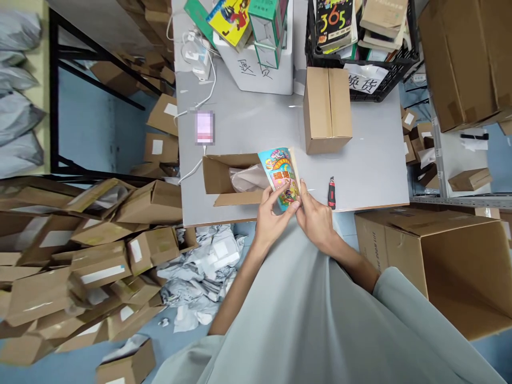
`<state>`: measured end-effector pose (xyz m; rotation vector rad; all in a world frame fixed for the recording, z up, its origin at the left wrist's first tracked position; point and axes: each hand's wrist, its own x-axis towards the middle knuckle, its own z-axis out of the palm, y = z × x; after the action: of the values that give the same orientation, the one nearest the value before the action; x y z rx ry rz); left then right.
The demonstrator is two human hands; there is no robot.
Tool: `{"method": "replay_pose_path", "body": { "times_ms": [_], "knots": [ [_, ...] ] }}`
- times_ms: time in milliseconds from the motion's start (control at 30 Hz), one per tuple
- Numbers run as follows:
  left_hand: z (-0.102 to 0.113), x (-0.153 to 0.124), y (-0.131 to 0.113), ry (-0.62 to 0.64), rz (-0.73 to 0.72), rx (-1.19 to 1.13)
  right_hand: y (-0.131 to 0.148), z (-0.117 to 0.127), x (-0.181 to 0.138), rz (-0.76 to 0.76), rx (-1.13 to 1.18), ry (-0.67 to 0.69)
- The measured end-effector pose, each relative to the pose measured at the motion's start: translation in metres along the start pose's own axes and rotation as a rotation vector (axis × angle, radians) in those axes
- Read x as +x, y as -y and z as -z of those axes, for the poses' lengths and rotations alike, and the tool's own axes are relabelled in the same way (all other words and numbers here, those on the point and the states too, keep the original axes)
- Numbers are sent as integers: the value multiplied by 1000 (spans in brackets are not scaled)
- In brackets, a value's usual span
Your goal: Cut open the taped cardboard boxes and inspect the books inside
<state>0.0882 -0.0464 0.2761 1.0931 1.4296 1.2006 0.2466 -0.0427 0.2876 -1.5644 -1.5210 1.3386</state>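
Both my hands hold a small colourful book (pixel 281 175) over the front edge of the grey table (pixel 248 125). My left hand (pixel 271 216) grips its lower left side, fingers curled round the cover. My right hand (pixel 316 216) pinches its lower right edge, thumb up along the pages. Just left of the book lies an open cardboard box (pixel 224 181) on its side, with crumpled packing paper (pixel 248 178) showing inside.
A closed cardboard box (pixel 327 109) stands behind the book. A red utility knife (pixel 332 193) lies at the right. A white foam box (pixel 264 69) and a black crate (pixel 360 48) hold books at the back. Piled cartons (pixel 80 256) fill the floor left; a large open carton (pixel 452 266) stands right.
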Motion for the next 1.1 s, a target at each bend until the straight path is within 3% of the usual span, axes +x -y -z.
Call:
{"method": "replay_pose_path", "body": {
  "times_ms": [233,367,467,567,733,867,1100],
  "knots": [
    [0,5,0,-39,-5,-14,5,5,3,226,-254,66],
    [-2,7,1,-78,16,-18,6,7,6,260,-405,132],
    [2,10,1,-84,31,-36,4,11,11,224,-293,131],
    [17,15,3,-88,113,-115,1,17,17,121,4,125],
    [49,19,6,-132,313,-451,-3,34,22,27,415,119],
    [60,18,3,-66,328,-542,-1,40,21,15,490,130],
    [61,15,1,-24,348,-569,-3,37,22,5,511,118]
  ]
}}
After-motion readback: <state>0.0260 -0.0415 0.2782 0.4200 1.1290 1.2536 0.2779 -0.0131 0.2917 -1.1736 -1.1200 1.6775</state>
